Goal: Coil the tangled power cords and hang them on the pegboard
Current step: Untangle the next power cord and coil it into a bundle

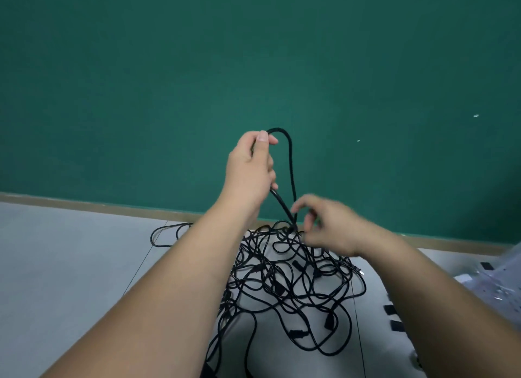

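One loop of black cord (290, 163) is held pinched in the left hand (251, 172) at frame centre, while the blurred right hand (329, 225), fingers curled, plucks at the tangled pile (296, 287) below, where a knot could be tightened by pulling upward.

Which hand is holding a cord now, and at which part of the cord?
The left hand grips a raised loop of black cord near its top bend, lifted above the tangled pile. The right hand is blurred at the loop's base; its hold cannot be told.
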The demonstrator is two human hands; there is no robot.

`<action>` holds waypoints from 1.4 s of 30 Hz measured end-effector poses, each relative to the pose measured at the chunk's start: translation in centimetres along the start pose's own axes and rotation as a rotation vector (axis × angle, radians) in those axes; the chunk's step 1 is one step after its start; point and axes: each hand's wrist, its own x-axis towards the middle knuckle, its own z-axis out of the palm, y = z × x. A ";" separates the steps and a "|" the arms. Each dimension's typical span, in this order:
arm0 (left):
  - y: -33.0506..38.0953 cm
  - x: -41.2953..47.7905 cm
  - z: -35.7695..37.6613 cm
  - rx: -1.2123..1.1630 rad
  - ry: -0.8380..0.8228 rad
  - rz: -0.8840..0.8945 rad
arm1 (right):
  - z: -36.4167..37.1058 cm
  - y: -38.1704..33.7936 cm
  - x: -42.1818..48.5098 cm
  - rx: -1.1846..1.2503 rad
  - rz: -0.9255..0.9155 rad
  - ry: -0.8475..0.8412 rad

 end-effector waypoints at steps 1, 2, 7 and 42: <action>-0.2 0.1 0.5 -0.044 0.015 -0.054 | 0.7 0.0 0.1 0.000 -0.050 -0.129; -0.4 0.3 0.9 -0.073 0.015 -0.101 | 1.3 0.1 0.3 -0.032 -0.079 -0.165; -1.6 0.6 1.5 -0.055 -0.148 -0.288 | 0.8 0.2 1.2 0.218 -0.109 0.224; 1.0 0.1 -3.3 0.088 -0.334 -0.086 | 7.4 2.1 5.7 -0.138 0.021 0.039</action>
